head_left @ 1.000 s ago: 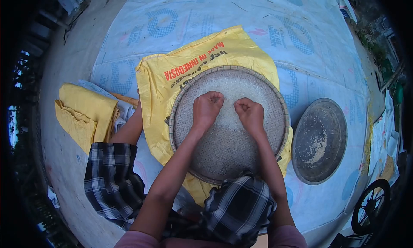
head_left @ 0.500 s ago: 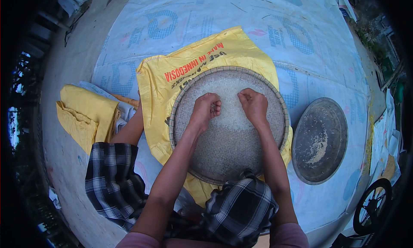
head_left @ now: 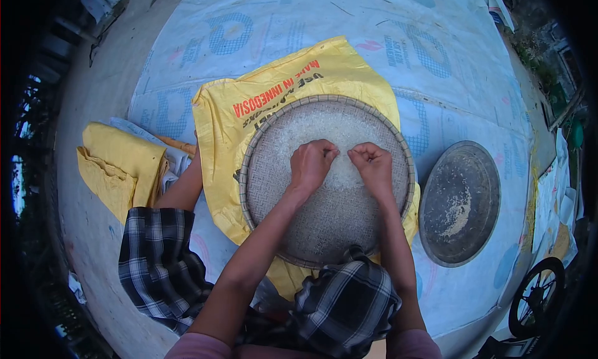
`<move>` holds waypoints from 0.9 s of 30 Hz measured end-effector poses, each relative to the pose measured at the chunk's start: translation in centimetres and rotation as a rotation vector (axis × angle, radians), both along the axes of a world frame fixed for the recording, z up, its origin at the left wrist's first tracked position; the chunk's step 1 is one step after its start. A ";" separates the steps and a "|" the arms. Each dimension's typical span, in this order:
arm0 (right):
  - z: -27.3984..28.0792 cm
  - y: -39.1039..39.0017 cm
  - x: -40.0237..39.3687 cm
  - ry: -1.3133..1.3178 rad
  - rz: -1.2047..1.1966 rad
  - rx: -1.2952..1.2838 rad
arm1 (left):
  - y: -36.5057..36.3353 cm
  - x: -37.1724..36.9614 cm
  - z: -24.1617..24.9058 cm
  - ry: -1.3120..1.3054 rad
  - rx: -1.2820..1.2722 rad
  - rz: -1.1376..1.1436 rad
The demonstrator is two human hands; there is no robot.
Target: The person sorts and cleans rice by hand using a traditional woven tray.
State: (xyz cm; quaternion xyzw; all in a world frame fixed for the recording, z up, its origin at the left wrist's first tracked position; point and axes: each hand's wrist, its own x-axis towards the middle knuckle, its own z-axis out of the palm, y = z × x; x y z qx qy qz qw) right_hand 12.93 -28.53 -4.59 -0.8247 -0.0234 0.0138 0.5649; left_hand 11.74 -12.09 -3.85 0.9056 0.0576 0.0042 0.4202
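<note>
A round woven winnowing tray rests in front of my knees, its rim bound with strips. White rice grains are spread thinly over its far half and middle. My left hand is over the middle of the tray, thumb and index finger pinched together. Close by on the right, my right hand makes a similar pinch, its fingertips pointing toward the left ones. A narrow gap separates the two pinches. Whatever is between the fingertips is too small to make out.
Under the tray lies a yellow sack with red and black print. To the right, a dark metal basin holds some pale grains. Folded yellow sacks lie left. Blue-white sheeting covers the ground; a black wheel stands lower right.
My left hand has moved right and its curled fingers now form a pinch near the right hand. My right hand has shifted slightly down and stays pinched. The view has shifted a little.
</note>
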 end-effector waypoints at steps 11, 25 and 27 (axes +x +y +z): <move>-1.7 2.8 1.0 -0.318 0.091 -0.416 | 4.7 -1.2 2.3 0.460 -1.409 0.388; -1.4 2.5 -0.1 -0.320 0.111 -0.448 | 2.1 -0.6 0.7 0.042 -0.320 0.185; -0.9 2.3 0.0 -0.087 0.107 -0.156 | 3.8 -1.0 2.0 0.158 -0.712 0.324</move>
